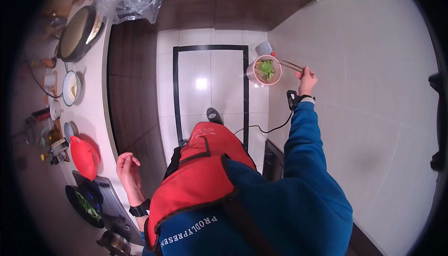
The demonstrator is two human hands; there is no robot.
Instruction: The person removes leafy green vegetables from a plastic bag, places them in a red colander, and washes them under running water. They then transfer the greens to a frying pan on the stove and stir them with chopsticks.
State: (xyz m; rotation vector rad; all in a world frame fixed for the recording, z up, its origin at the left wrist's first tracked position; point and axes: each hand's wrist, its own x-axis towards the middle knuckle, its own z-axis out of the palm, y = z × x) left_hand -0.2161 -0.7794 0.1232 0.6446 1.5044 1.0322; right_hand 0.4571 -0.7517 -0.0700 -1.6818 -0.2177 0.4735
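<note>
My right hand point(308, 79) grips a pair of chopsticks point(292, 66), their tips pointing left toward the rim of a pink bin point(264, 80). Green leaves point(266, 69) lie in that bin, which stands on the floor against the wall. My left hand point(127, 168) hangs by the counter's front edge with nothing in it, its fingers loosely bent. Closest to it on the counter is a red basin point(84, 156). Behind the hand, a dark wok point(78, 200) with greens point(87, 205) in it sits on the stove point(112, 194).
A grey-white container point(264, 48) stands behind the bin. On the counter point(99, 116) are an enamel bowl point(71, 88), a large round pan point(76, 34), several bottles and a clear plastic bag point(140, 2). A metal pot point(117, 242) is at lower left. A cable point(273, 130) trails from my right wrist.
</note>
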